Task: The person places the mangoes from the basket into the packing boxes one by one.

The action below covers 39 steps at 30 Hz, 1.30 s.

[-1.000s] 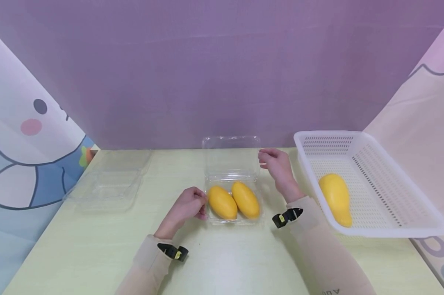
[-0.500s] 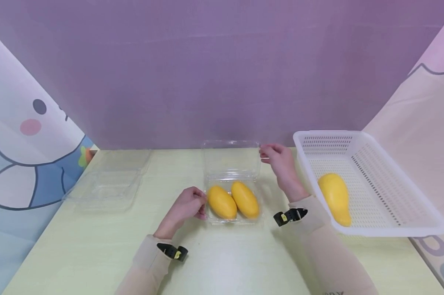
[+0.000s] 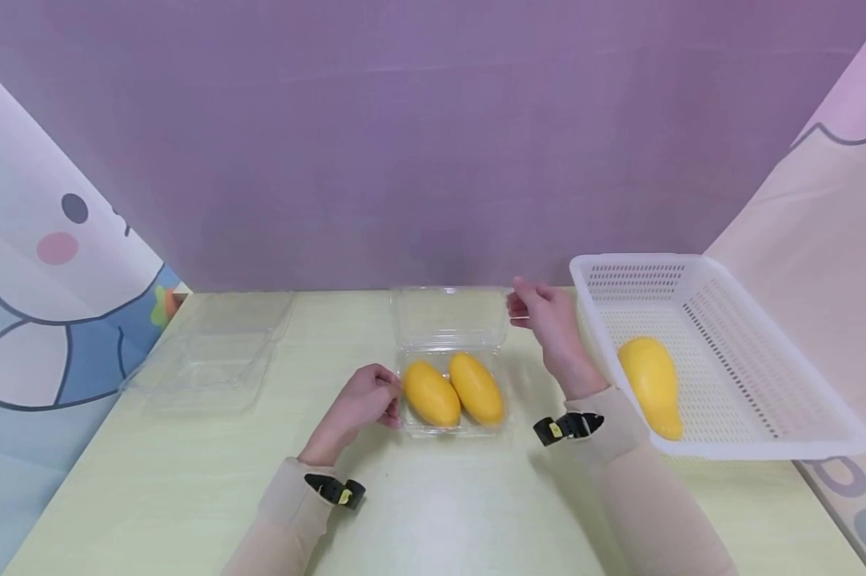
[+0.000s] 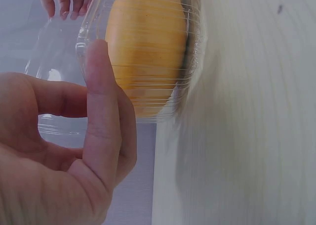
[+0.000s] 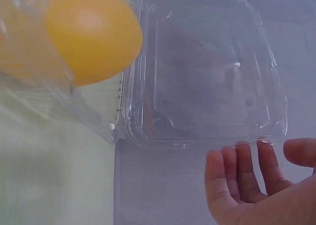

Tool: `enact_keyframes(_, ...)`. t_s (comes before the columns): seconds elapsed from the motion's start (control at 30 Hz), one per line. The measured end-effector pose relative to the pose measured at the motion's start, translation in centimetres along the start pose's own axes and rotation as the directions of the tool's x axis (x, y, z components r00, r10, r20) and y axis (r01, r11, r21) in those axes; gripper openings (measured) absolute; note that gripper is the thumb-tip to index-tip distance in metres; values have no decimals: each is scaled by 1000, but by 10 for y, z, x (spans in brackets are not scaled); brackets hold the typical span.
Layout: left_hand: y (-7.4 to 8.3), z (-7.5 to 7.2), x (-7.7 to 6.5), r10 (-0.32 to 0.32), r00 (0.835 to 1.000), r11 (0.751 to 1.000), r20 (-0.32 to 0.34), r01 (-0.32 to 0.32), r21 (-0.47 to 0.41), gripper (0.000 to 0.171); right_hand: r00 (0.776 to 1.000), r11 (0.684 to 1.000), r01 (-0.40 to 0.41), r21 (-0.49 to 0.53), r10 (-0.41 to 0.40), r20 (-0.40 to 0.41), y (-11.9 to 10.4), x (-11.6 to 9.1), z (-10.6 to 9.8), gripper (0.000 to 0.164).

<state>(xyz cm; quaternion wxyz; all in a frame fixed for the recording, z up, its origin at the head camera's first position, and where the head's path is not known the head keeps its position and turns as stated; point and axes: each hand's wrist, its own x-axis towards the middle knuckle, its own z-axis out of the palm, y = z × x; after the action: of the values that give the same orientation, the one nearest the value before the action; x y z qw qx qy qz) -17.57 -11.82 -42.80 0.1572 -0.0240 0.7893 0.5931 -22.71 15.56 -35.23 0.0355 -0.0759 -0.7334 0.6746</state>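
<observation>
In the head view, a clear plastic clamshell box (image 3: pixel 450 433) lies on the table with two yellow mangoes (image 3: pixel 431 394) side by side in its base. Its lid (image 3: pixel 449 318) is hinged back toward the purple backdrop. My left hand (image 3: pixel 364 398) pinches the base's left rim, the thumb (image 4: pixel 98 69) lying along the wall next to one mango. At the lid's right edge is my right hand (image 3: pixel 549 322); in the right wrist view its relaxed fingertips (image 5: pixel 242 151) touch that edge, and the thumb stands apart from them.
A white perforated basket (image 3: pixel 824 400) at the right holds another yellow mango (image 3: pixel 652 388). More clear plastic boxes (image 3: pixel 205 372) lie at the left of the table (image 3: pixel 433 512). The purple backdrop (image 3: pixel 433 144) rises behind the table's far edge.
The lid has tipped further back and lower. My right hand has shifted slightly away from me along with it. The left hand stays at the base's rim.
</observation>
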Motion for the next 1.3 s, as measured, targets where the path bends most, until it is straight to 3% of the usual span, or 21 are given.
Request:
enact_keyframes(0.17,-1,0,1,0,1000,1000,2,0,-4,13,998,998,-55,-12,55,10,1,-4,-3,32)
enact_keyframes(0.43,-2,0,1,0,1000,1000,0,0,1,13,988,992,-116,-43,120,100,8,-12,-10,33)
enact_keyframes(0.93,0,-1,1,-8,1000,1000,8,8,2,14,977,984,-166,-62,173,126,33,-29,-14,38)
enact_keyframes(1.3,-2,-8,6,-44,998,997,55,47,-57,18,965,981,-177,-77,188,183,52,-37,-17,38)
